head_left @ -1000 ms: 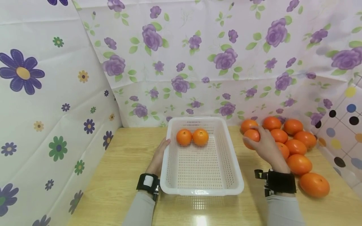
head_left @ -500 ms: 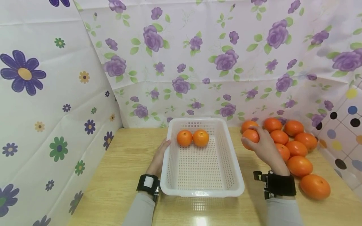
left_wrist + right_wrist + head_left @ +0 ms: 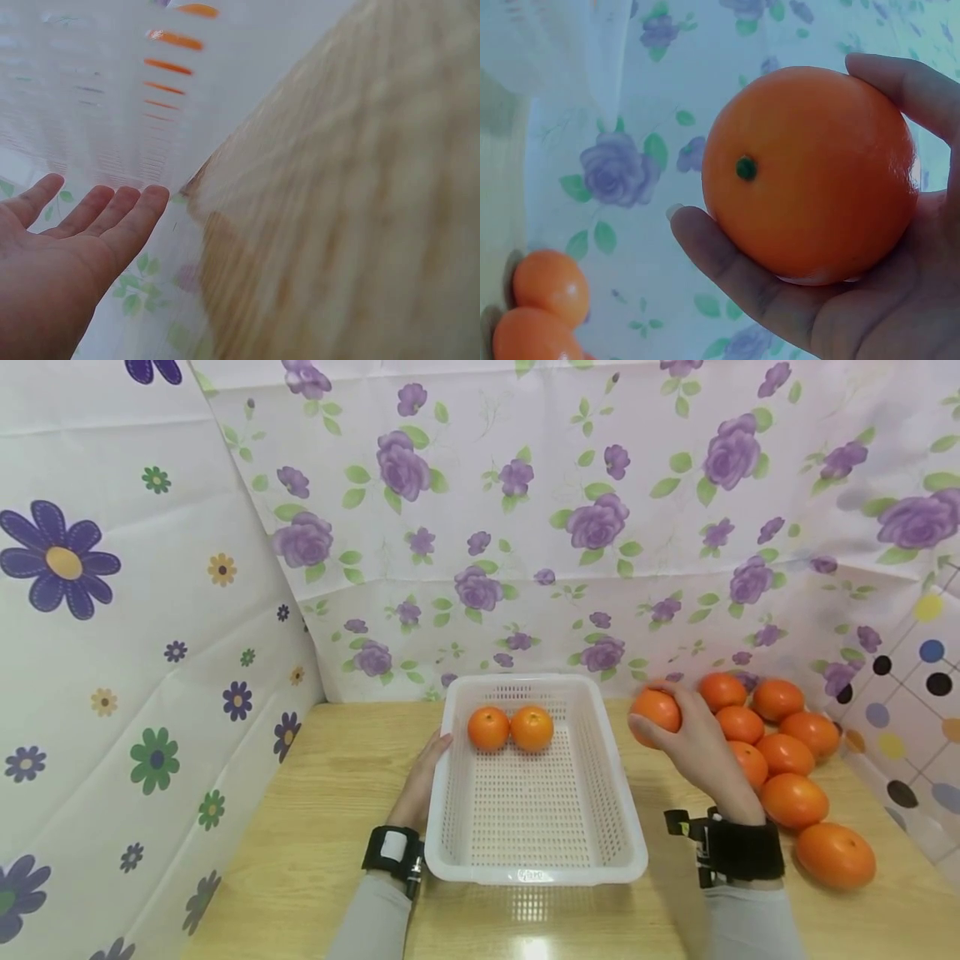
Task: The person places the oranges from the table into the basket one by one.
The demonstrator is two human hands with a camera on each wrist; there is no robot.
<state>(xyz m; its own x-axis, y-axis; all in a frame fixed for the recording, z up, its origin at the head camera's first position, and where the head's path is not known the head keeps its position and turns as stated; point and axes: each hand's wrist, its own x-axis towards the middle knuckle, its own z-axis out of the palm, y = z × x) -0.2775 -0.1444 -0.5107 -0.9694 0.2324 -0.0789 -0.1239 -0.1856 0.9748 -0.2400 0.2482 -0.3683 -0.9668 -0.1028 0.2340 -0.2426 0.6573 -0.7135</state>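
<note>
In the head view my right hand grips an orange to the right of a white plastic basket. Thumb and fingers wrap the fruit, and its green stem spot shows in the right wrist view, where the same orange fills the palm. My left hand rests along the basket's left side. Seen from the left wrist, its fingers are extended with their tips right at the slotted wall. Inside the basket, two oranges sit side by side at the far left.
Several more oranges are grouped on the wooden table at the right, with the nearest orange beside my right wrist. A flowered cloth rises behind the table, and another patterned cloth borders the left.
My right hand has carried its orange slightly left and up in the head view, now largely covering the orange behind it. The left hand and basket hold their place.
</note>
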